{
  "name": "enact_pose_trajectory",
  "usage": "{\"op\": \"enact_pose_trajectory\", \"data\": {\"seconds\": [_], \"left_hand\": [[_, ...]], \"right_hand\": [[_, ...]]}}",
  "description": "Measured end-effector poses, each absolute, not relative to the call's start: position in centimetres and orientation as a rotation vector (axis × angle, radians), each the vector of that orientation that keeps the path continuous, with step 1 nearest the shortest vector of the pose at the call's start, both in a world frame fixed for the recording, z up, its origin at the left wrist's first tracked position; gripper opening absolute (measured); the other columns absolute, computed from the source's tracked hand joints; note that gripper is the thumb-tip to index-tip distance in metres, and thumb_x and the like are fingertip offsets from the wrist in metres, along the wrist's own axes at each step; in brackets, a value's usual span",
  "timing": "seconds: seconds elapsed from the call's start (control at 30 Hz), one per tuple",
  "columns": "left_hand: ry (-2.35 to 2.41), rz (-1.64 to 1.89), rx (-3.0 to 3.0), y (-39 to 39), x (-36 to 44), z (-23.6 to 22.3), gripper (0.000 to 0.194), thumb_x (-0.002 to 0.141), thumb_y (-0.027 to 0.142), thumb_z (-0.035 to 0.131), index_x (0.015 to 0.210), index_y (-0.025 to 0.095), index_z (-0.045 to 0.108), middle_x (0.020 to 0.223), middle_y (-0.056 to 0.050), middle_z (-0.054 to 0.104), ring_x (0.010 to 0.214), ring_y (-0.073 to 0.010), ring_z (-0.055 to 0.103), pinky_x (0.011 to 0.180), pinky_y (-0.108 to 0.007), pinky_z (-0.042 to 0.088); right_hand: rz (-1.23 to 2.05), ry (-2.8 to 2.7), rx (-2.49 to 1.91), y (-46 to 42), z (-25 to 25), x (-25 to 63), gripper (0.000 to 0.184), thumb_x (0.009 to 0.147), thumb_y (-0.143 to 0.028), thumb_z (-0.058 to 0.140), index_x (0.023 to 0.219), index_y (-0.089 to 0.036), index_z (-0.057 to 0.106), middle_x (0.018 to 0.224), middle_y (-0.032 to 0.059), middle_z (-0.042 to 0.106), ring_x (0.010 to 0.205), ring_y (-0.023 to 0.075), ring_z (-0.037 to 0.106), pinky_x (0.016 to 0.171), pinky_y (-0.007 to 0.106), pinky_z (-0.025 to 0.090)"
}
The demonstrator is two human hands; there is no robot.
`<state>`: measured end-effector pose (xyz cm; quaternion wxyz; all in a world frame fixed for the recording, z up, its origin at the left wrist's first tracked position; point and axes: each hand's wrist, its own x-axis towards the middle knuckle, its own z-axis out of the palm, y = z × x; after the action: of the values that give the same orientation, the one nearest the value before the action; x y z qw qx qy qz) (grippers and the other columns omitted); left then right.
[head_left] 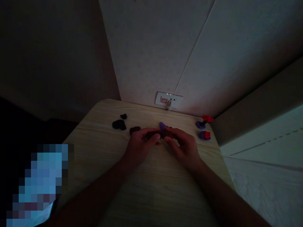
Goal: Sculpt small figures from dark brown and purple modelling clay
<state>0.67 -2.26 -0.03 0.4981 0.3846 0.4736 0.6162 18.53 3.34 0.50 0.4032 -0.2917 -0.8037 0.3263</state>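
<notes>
My left hand [139, 145] and my right hand [186, 147] meet over the far middle of the table. Between their fingertips is a dark brown piece of modelling clay [151, 135], pinched from both sides and partly covered by the fingers. A purple piece [162, 125] lies just behind it, partly hidden by my right fingers. Beside my left knuckles rests a brown lump [133, 129]. Farther left are a larger black lump [118, 125] and a smaller black one [123, 116].
On the light wood table [151, 189], two purple pieces topped with red, one behind [200, 125] and one in front [207, 135], stand near the right edge. A wall socket [169, 99] with a plug sits behind the table. A blurred lit screen [44, 179] is at lower left.
</notes>
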Motion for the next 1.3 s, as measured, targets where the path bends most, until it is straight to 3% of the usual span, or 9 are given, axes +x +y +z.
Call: {"op": "enact_pose_trajectory", "data": {"seconds": [0.13,0.33,0.57,0.8,1.3], "left_hand": [[1.134,1.511,0.931,-2.15,0.77,0.17,0.027,0.078,0.032,0.078,0.100,0.016,0.076,0.097,-0.007,0.078,0.076,-0.0164,0.073,0.070,-0.029,0.063],[1.162,1.504,0.931,-2.12,0.65,0.48,0.025,0.078,0.030,0.077,0.099,0.015,0.075,0.095,-0.007,0.077,0.072,-0.0156,0.071,0.068,-0.030,0.062],[1.157,1.471,0.925,-2.12,0.78,0.38,0.029,0.074,0.027,0.077,0.100,0.015,0.075,0.094,-0.007,0.076,0.072,-0.0169,0.071,0.069,-0.033,0.062],[1.287,1.504,1.047,-2.27,0.87,-0.23,0.025,0.074,0.024,0.078,0.097,0.016,0.074,0.096,-0.008,0.077,0.087,-0.0214,0.073,0.076,-0.035,0.061],[1.339,1.446,1.173,-2.62,0.29,0.19,0.023,0.075,0.026,0.078,0.096,0.018,0.076,0.095,-0.006,0.078,0.089,-0.0226,0.073,0.084,-0.037,0.058]], "right_hand": [[1.002,-1.944,-0.790,3.26,0.20,18.53,0.042,0.093,-0.032,0.068,0.135,-0.025,0.063,0.122,0.0102,0.073,0.100,0.0221,0.073,0.091,0.038,0.061],[1.102,-1.845,-0.751,3.27,0.52,18.35,0.047,0.090,-0.030,0.072,0.136,-0.027,0.061,0.112,0.0077,0.074,0.083,0.0168,0.073,0.080,0.032,0.063],[1.019,-1.870,-0.751,3.63,0.65,18.26,0.034,0.089,-0.027,0.073,0.123,-0.025,0.070,0.111,0.0081,0.074,0.091,0.0183,0.072,0.082,0.031,0.062],[1.081,-1.866,-0.754,3.51,0.50,18.30,0.033,0.089,-0.027,0.073,0.121,-0.023,0.069,0.105,0.0067,0.077,0.091,0.0182,0.075,0.084,0.031,0.063],[0.976,-1.960,-0.777,3.35,0.69,18.58,0.028,0.088,-0.032,0.075,0.114,-0.023,0.072,0.104,0.0085,0.078,0.090,0.0217,0.075,0.079,0.034,0.064]]}}
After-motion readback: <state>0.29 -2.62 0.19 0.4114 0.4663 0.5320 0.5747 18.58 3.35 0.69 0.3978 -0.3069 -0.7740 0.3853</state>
